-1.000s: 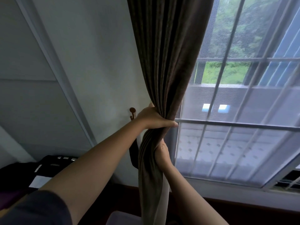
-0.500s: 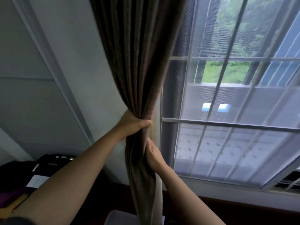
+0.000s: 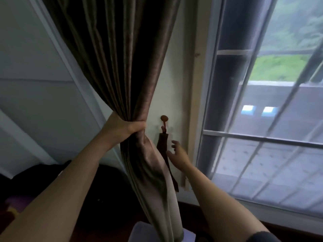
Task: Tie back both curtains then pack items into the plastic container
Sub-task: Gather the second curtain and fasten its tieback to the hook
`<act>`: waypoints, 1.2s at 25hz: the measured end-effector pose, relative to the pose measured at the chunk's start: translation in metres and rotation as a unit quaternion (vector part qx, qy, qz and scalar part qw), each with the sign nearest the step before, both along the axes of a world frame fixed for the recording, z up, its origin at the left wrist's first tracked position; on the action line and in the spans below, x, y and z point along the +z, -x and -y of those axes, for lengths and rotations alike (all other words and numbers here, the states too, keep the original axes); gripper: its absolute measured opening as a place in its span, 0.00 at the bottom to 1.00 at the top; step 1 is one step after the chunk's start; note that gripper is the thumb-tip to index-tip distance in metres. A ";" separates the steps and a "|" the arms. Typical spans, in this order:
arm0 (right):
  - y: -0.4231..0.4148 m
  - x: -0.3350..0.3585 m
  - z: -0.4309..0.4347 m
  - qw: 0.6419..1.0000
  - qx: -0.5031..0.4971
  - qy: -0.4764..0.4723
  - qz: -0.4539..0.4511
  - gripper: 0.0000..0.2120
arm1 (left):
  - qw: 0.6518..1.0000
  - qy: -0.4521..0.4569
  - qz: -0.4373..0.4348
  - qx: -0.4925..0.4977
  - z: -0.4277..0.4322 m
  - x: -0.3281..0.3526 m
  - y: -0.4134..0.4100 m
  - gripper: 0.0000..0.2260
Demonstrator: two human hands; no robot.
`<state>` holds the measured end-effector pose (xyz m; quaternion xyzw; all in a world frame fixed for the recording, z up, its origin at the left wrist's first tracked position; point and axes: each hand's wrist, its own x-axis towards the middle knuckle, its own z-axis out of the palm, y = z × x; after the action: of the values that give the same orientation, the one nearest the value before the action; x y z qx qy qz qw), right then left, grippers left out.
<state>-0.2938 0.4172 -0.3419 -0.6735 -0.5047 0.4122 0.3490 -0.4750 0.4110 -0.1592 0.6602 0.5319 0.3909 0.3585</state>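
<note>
A dark brown curtain (image 3: 122, 58) hangs left of the window, bunched into a narrow bundle. My left hand (image 3: 125, 127) is shut on the curtain at its gathered waist. A brown wall hook (image 3: 164, 119) sits on the cream wall just right of the bundle, with a dark brown tie-back strap (image 3: 164, 151) hanging from it. My right hand (image 3: 179, 153) is open, its fingers spread and touching the strap's right edge. A pale plastic container (image 3: 138, 233) shows partly at the bottom, behind the curtain's lower end.
The window (image 3: 262, 137) with white bars and a mesh screen fills the right side. Its wooden frame (image 3: 195, 84) runs down beside the hook. Dark bags or luggage (image 3: 43, 179) lie low at the left against the white wall.
My left hand has pulled the gathered curtain left, uncovering the hook and strap. My right hand let go of the curtain and moved to the hanging strap.
</note>
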 end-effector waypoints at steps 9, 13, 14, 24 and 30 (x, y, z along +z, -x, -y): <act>0.018 -0.007 -0.065 0.990 -0.040 0.047 -0.123 0.17 | 1.000 0.004 -0.009 -0.020 -0.013 0.004 0.032 0.26; 0.004 -0.008 -0.040 0.991 -0.019 0.034 -0.130 0.06 | 0.999 0.005 -0.008 -0.044 -0.018 0.006 0.031 0.23; -0.007 -0.006 -0.032 0.993 -0.006 0.039 -0.112 0.08 | 0.999 0.003 -0.008 -0.050 -0.019 0.004 0.029 0.21; -0.138 0.035 0.059 0.974 0.028 0.093 0.203 0.17 | 0.991 0.037 0.000 -0.127 -0.018 -0.013 -0.026 0.20; -0.207 0.072 0.078 0.946 0.046 0.008 0.322 0.23 | 0.995 0.045 0.016 -0.091 -0.006 -0.030 -0.090 0.15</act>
<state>-0.0867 0.3395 -0.2703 -0.7489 -0.6175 0.1931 0.1431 -0.3851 0.4175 -0.1896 0.6827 0.4812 0.3426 0.4301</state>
